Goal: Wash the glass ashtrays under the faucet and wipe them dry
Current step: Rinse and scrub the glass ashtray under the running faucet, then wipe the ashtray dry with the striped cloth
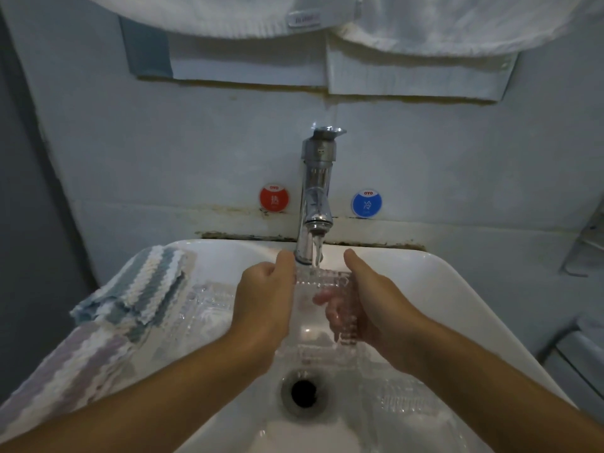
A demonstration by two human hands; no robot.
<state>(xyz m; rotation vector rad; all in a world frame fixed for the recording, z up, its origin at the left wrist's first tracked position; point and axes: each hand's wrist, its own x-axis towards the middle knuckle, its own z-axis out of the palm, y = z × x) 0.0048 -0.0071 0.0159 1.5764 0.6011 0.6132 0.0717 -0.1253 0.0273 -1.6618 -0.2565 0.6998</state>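
— Item one, fingers?
— Both sets are curling round a glass ashtray (322, 291): left hand (263, 297) gripping its left edge, right hand (369, 307) cupping it from the right and beneath.
— Location?
— Over the middle of the sink (457, 289), under water running from the faucet (315, 194).
— Other entries?
— A second ashtray (204, 308) is lying on the sink's left edge, touching a striped cloth (143, 289).

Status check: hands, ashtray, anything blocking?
Left hand and right hand both grip ashtray. Under running faucet, over sink. Nothing blocking.
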